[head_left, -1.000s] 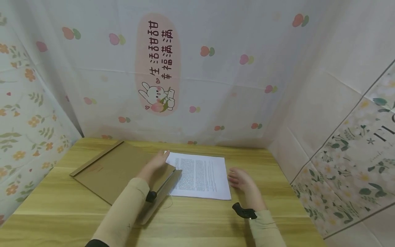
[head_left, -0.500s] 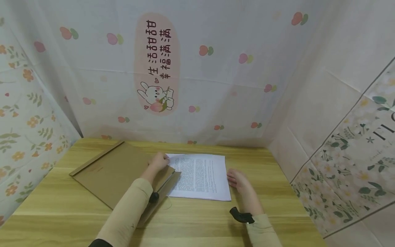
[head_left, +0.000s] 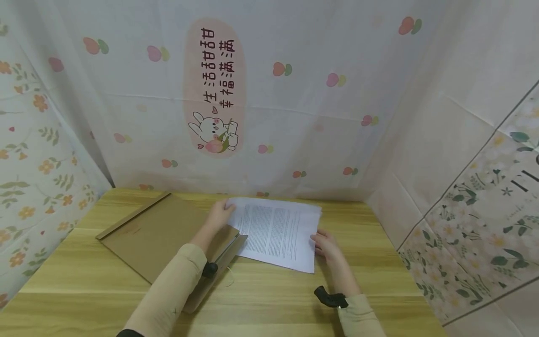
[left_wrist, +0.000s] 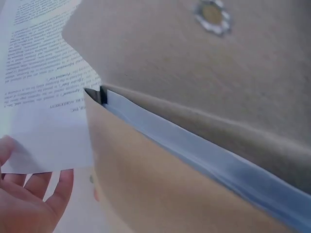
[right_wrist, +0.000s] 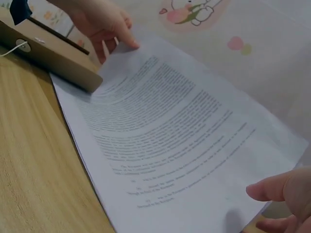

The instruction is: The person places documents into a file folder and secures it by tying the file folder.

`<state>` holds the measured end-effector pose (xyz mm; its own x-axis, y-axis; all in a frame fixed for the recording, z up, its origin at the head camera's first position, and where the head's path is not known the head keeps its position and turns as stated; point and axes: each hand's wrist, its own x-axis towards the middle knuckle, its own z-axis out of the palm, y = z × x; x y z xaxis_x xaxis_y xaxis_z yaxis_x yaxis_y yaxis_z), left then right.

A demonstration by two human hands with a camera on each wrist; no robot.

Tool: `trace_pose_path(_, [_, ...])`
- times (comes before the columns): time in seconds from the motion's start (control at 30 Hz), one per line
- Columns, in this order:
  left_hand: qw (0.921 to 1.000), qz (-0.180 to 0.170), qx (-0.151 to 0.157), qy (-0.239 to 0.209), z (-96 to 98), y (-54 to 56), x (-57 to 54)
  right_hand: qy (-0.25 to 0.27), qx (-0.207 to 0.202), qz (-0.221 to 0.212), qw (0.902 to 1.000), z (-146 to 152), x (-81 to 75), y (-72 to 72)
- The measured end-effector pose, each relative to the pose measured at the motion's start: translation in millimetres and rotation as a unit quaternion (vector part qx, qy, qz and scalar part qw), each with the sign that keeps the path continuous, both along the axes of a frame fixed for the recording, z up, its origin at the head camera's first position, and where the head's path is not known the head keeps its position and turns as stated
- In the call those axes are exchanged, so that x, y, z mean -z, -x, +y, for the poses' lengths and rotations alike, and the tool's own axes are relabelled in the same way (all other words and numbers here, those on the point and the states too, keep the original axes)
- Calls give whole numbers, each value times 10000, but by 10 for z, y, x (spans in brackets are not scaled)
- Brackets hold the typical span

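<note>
Printed sheets of paper lie tilted at mid-table, their left and far side raised. My left hand pinches their far left corner, thumb on top and fingers beneath, as the left wrist view also shows. At the right edge is my right hand; in the right wrist view its thumb hovers over the sheets, fingers lower and partly hidden. A brown kraft-paper document envelope lies under my left forearm, its flap raised. Something pale blue-white shows inside its mouth.
A thin string trails from the envelope onto the wooden table. Another flat brown edge strip runs along the envelope's far left side. Printed cloth hangs behind the table and on both sides.
My left hand has taken hold of the sheets' corner and lifted it. The sheets have turned slightly and their far edge has risen. My right hand has stayed near the right edge.
</note>
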<state>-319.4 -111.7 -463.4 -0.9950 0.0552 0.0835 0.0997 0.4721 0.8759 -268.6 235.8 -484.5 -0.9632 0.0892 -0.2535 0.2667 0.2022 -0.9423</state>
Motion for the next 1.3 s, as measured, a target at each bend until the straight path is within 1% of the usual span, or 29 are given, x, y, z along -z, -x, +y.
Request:
trace_pose_path(0.13, [9988,236,-43,-428,69,-32,-75,-190,146,-30,9997,5,14,-19])
trace_pose_path(0.27, [9958,352,42,-845,133,-81,-189,-62,275,71,9996,4,16,-24])
trace_pose_path(0.4, [9929,511,196,-1055,203,-128,-320,157,401,246,9988,34,15,-26])
trace_pose_path(0.53, [9899,616,222,-1255,256,-142,-398,275,605,370,9971,86,24,-46])
trace_pose_path(0.6, [9906,632,246,-1190,259,-145,-418,335,732,413,9959,111,17,-70])
trace_pose_path(0.67, [9920,538,321,-1099,249,-154,-425,426,890,456,9941,133,-5,-95])
trace_pose_path(0.73, [9935,374,463,-975,225,-162,-411,604,1031,509,9915,160,-34,-118])
trace_pose_path(0.87, [9950,-156,820,-544,163,-188,-300,1079,1191,556,9854,240,-86,-154])
trace_pose_path(0.9, [9936,-349,923,-551,152,-201,-264,1201,1166,544,9844,264,-98,-169])
trace_pose_path(0.97, [9892,-654,1182,-566,139,-236,-191,1398,1189,464,9819,303,-121,-203])
trace_pose_path(1.03, [9830,-953,1303,-877,151,-273,-133,1638,1188,385,9785,325,-141,-242])
trace_pose_path(1.1, [9740,-1167,1350,-1396,185,-298,-95,1863,1214,311,9745,329,-164,-289])
trace_pose_path(1.13, [9701,-1216,1316,-1634,203,-307,-88,1979,1247,300,9718,326,-170,-309])
trace_pose_path(1.2, [9582,-1319,1127,-2275,240,-326,-93,2213,1295,291,9661,325,-161,-345])
trace_pose_path(1.23, [9516,-1367,1015,-2558,253,-337,-104,2310,1297,286,9638,322,-153,-361])
trace_pose_path(1.3, [9352,-1420,877,-3122,269,-359,-123,2472,1273,261,9602,320,-124,-384])
